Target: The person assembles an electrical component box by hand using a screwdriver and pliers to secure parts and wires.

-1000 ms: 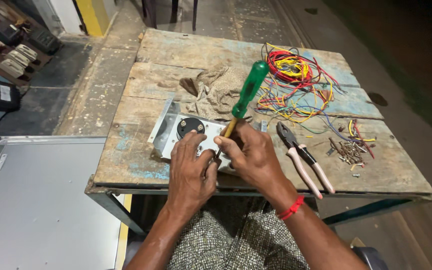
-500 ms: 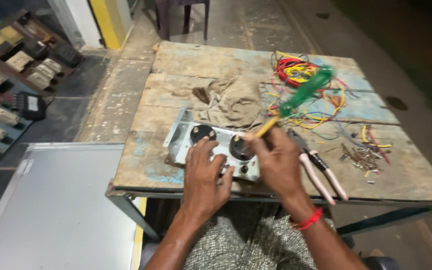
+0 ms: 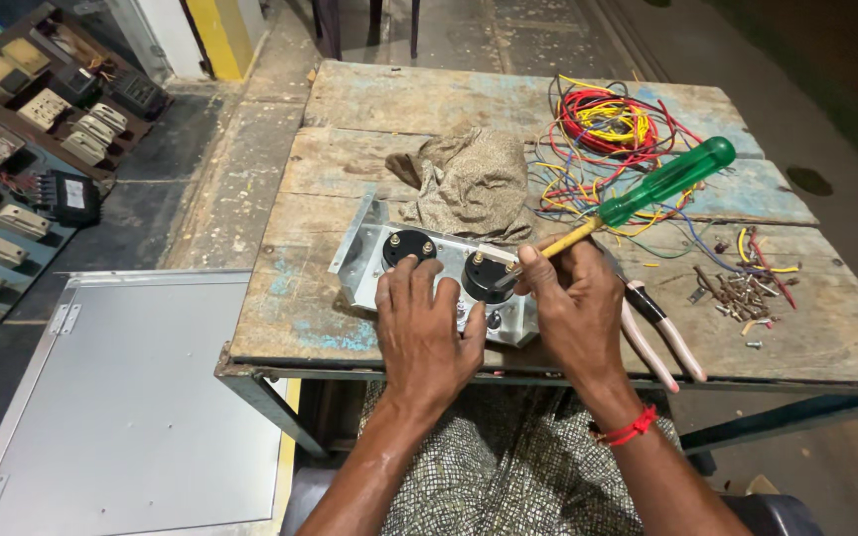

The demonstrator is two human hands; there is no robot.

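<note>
A grey metal panel (image 3: 364,260) with two round black meters (image 3: 408,247) lies on a worn wooden table (image 3: 449,109). My left hand (image 3: 427,333) presses flat on the panel's near edge, fingers spread beside the meters. My right hand (image 3: 576,308) grips a screwdriver (image 3: 647,194) with a green handle and yellow shaft. The shaft slants down to the left, its tip at the right meter. A red thread is tied on my right wrist.
A crumpled cloth (image 3: 474,179) lies behind the panel. Tangled coloured wires (image 3: 603,124) sit at the back right, loose screws (image 3: 742,293) and pink-handled pliers (image 3: 662,333) at the right. A grey hinged metal sheet (image 3: 121,397) and boards of electrical parts (image 3: 32,119) are on the floor to the left.
The screwdriver has tipped from near upright to a low slant, handle swinging out to the right. My left hand has stayed on the panel. The camera view has shifted.
</note>
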